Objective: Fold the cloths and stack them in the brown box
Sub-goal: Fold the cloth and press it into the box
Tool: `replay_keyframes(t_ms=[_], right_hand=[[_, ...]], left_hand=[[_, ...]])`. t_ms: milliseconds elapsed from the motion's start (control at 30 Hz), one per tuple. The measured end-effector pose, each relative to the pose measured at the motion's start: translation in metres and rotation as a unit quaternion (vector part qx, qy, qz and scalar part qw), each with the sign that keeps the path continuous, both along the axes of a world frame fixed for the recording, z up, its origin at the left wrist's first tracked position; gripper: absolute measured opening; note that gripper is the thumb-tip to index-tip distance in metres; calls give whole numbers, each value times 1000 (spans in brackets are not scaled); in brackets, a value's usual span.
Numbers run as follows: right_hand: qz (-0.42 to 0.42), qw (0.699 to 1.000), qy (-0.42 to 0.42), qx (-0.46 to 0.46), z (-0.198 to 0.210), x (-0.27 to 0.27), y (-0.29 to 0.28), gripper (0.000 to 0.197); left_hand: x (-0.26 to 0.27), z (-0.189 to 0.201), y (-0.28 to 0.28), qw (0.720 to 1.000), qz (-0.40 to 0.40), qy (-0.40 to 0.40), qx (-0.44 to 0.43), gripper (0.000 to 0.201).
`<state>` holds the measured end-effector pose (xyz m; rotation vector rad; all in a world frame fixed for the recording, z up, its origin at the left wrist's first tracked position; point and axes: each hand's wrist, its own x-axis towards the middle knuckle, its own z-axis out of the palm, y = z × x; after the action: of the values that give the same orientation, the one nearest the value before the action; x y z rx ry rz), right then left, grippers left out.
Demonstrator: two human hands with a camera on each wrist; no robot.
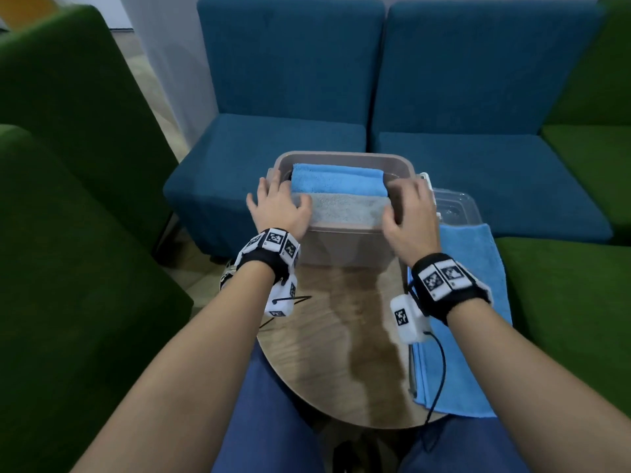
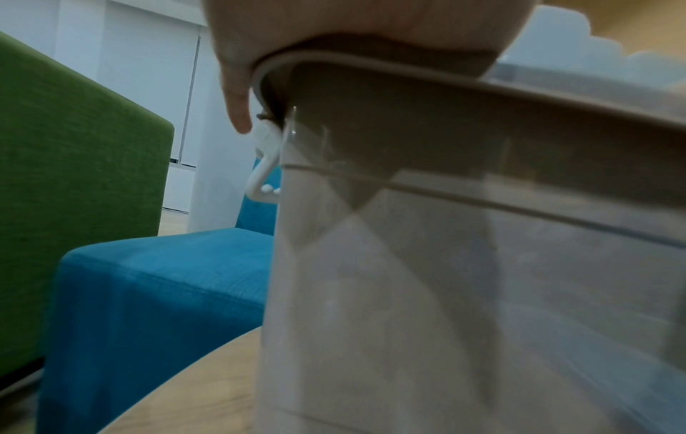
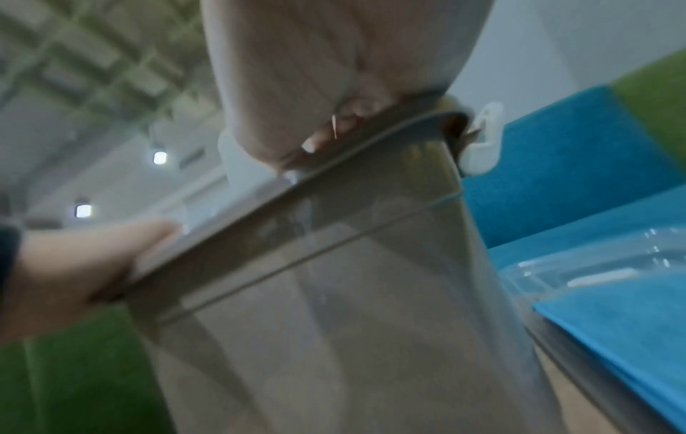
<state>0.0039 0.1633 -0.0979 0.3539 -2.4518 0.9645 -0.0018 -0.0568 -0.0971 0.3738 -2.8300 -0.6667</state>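
Brown box (image 1: 345, 244) stands at 12 o'clock on the round table (image 1: 341, 353) and holds a folded blue cloth (image 1: 338, 180) and a grey cloth (image 1: 348, 209). Both hands are at its near corners: the left hand (image 1: 281, 208) lies spread, gripping nothing, while the right hand (image 1: 409, 218) curls at the grey cloth's end, its grasp unclear. I judge the placing step nearly done; next comes the flat blue cloth (image 1: 478, 319) at 3 o'clock.

Dim, even indoor light; soft images, wide-angle bend at edges.
Ceiling lamps (image 3: 159, 157) glow left of the right hand's fingers (image 3: 297, 88); right wrist view motion-blurred; faint sheen on table (image 1: 358, 336) below both hands.
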Motion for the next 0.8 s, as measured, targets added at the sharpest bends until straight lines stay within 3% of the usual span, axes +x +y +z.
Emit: replay_keyframes(t_ms=[100, 200, 267, 333, 433, 600, 700, 800], right_hand=[[-102, 994, -4, -44, -22, 30, 26, 11], [-98, 974, -201, 20, -63, 50, 57, 6], [-92, 933, -336, 88, -86, 62, 75, 12], [-69, 898, -416, 125, -100, 74, 85, 29], [-43, 896, -420, 139, -105, 80, 84, 45], [-50, 911, -403, 65, -115, 72, 90, 21], [-44, 917, -396, 17, -119, 71, 99, 17], [-38, 914, -403, -27, -118, 70, 103, 19]], left_hand=[[27, -10, 4, 999, -5, 50, 5, 64], [67, -21, 16, 990, -4, 142, -19, 58], [94, -31, 31, 987, -44, 150, -30, 51], [117, -44, 50, 986, -108, 127, -17, 47], [136, -68, 81, 980, -194, 47, -4, 33], [145, -95, 133, 925, -314, -137, 166, 9], [154, -107, 163, 897, -314, -211, 229, 14], [159, -111, 180, 909, -293, -224, 192, 27]])
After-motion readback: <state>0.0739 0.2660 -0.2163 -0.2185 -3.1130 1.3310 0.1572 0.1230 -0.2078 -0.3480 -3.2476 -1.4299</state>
